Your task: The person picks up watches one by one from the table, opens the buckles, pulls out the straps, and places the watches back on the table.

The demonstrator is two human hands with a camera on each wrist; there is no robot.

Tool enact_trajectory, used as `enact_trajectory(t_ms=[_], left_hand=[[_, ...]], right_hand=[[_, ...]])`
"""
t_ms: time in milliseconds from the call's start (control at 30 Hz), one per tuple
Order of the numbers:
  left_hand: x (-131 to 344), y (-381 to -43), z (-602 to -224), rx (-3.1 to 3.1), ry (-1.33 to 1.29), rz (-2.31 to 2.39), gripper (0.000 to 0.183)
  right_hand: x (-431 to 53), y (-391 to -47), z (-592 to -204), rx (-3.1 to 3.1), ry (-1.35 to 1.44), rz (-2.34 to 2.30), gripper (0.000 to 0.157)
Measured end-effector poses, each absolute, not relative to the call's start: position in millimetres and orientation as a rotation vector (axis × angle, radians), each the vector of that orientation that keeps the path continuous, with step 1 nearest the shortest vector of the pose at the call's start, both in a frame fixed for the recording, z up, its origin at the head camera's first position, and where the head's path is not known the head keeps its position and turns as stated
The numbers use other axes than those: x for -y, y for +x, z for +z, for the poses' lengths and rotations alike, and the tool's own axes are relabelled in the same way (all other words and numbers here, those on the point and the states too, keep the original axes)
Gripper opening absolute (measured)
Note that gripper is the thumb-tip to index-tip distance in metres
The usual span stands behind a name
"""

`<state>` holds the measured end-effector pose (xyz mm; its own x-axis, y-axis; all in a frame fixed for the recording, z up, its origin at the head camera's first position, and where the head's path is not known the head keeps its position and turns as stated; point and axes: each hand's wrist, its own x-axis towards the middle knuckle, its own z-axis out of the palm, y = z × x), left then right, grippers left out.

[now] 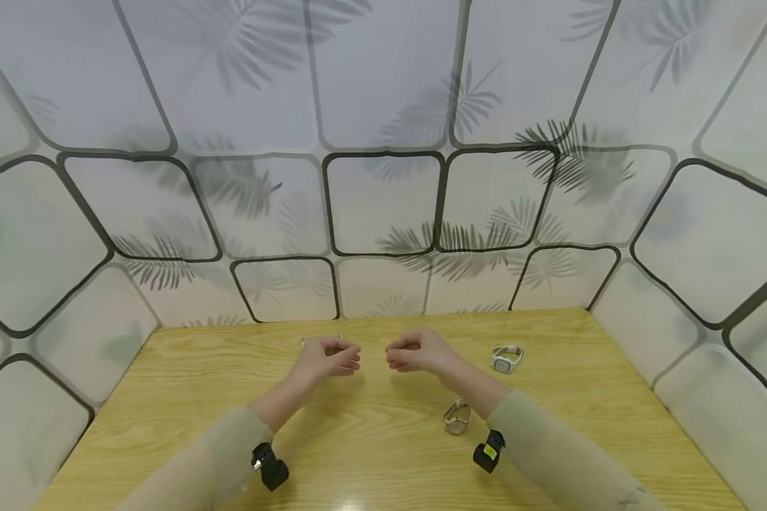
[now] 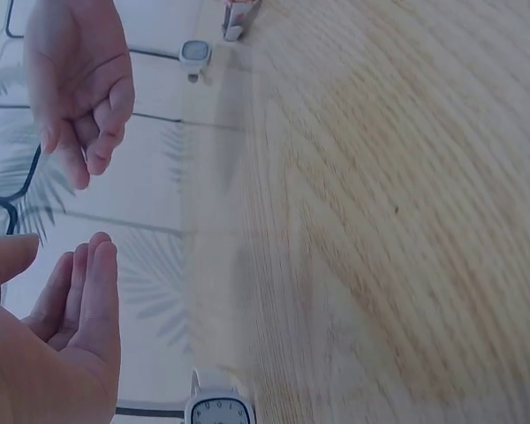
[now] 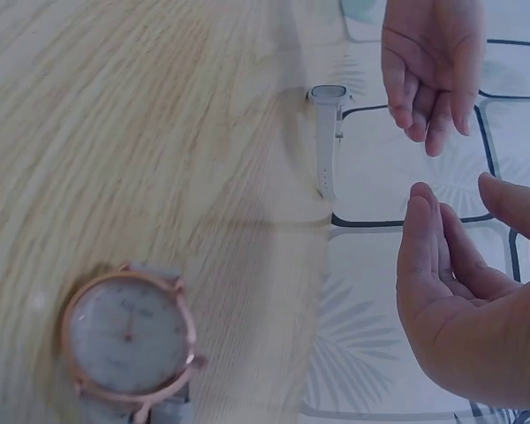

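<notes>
My left hand (image 1: 327, 357) and right hand (image 1: 420, 351) hover over the table, facing each other with a gap between them. Their fingers are loosely bent and hold nothing. A rose-gold wristwatch (image 1: 457, 417) lies below my right forearm; its round dial (image 3: 128, 334) shows large in the right wrist view. To the right of that forearm is a white wristwatch (image 1: 503, 360). Another white wristwatch (image 3: 327, 141) is near my left hand, mostly hidden behind it in the head view; its numbered dial (image 2: 219, 412) appears at the bottom of the left wrist view.
The wooden table (image 1: 230, 355) runs back to a patterned wall covering (image 1: 383, 206) of leaves and rounded squares, which also encloses both sides. Black wrist cameras are strapped on the left sleeve (image 1: 224, 454) and the right sleeve (image 1: 550, 440).
</notes>
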<state>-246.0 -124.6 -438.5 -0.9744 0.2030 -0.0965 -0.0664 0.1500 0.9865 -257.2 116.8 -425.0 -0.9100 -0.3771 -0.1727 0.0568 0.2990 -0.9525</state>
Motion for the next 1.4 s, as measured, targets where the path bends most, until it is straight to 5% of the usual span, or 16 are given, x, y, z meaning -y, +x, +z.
enact_trajectory(t_ms=[1400], left_hand=[[79,-218,-463,-2.047,0.300,1.806,0.030]], right_hand=[[-203,-197,-447,-2.187,-0.278,-1.610,0.034]])
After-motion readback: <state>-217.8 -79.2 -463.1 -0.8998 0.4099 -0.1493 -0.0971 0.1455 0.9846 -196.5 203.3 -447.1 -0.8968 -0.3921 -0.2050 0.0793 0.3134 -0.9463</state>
